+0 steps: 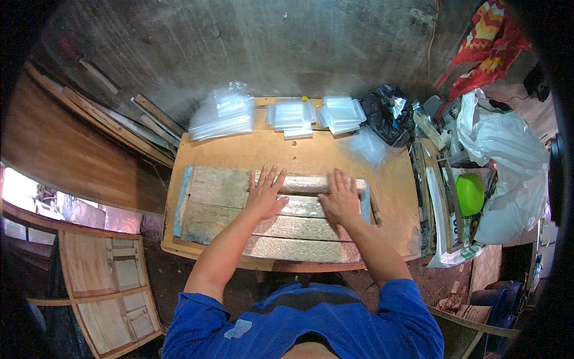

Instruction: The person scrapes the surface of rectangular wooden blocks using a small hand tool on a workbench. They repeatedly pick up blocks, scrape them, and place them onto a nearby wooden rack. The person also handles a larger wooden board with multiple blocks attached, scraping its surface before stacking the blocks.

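Several long, narrow clear plastic packs (pixel 305 225) of a pale tan granular material lie side by side. They rest on the right part of a worn wooden board (pixel 215 186) with blue end strips. My left hand (pixel 265 197) lies palm down with fingers spread, over the left ends of the upper packs. Over their right part is my right hand (pixel 343 199), also palm down, its fingers somewhat blurred. Between my hands, the uppermost pack (pixel 305 183) is separated from the one below by a dark gap. Neither hand is wrapped around anything. My palms hide parts of the packs.
Stacks of clear plastic bags (pixel 222 119) line the back of the wooden table (pixel 287 152). A black plastic bag (pixel 388 114) sits at the back right. Beyond the right edge are wooden frames (pixel 448 202), a green bowl (pixel 469 195) and a large white bag (pixel 506 143).
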A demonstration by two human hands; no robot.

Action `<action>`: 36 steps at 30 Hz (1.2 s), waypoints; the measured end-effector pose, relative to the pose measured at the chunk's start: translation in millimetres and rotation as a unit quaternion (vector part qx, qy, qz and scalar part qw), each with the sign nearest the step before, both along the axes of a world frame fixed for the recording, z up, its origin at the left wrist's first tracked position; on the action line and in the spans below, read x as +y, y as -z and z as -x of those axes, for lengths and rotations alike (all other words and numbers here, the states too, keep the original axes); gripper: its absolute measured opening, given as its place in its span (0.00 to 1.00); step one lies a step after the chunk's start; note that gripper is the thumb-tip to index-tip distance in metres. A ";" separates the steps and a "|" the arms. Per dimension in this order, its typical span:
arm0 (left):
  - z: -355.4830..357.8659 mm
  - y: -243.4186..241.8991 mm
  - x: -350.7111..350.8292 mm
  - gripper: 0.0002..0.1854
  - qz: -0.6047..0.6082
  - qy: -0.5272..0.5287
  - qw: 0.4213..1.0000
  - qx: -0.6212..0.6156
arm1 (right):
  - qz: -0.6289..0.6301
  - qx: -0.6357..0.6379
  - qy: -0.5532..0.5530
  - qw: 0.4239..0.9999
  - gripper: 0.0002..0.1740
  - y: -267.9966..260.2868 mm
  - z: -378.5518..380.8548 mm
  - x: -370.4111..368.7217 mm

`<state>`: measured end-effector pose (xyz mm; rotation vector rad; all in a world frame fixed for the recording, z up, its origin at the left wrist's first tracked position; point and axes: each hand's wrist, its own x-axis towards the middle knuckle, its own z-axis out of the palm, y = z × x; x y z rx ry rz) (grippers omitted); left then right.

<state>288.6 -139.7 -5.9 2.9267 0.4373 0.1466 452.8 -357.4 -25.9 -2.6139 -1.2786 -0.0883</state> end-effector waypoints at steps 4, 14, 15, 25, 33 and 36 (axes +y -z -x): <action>-5.7 -10.9 -9.2 0.47 -0.012 -0.016 1.000 0.017 | 0.035 0.027 0.078 0.996 0.47 -12.0 -19.8 -33.9; -53.2 5.7 -63.9 0.44 0.019 0.069 0.997 -0.015 | -0.031 0.084 -0.009 0.996 0.44 -7.8 -3.1 -4.1; -47.8 7.0 -56.7 0.45 0.028 0.062 0.998 -0.004 | -0.023 0.082 -0.005 0.996 0.44 -5.9 -3.8 -4.8; 26.7 -7.3 35.4 0.43 0.000 -0.109 0.992 0.058 | 0.034 -0.019 -0.022 0.999 0.34 -9.2 -52.2 -33.0; 24.7 -15.3 58.5 0.28 0.053 -0.118 0.992 -0.001 | -0.027 0.006 -0.026 0.999 0.25 -24.1 -62.3 -27.7; 22.7 -11.2 53.1 0.25 0.026 -0.131 0.989 -0.061 | -0.083 -0.027 -0.022 0.996 0.21 -15.0 -56.4 -24.4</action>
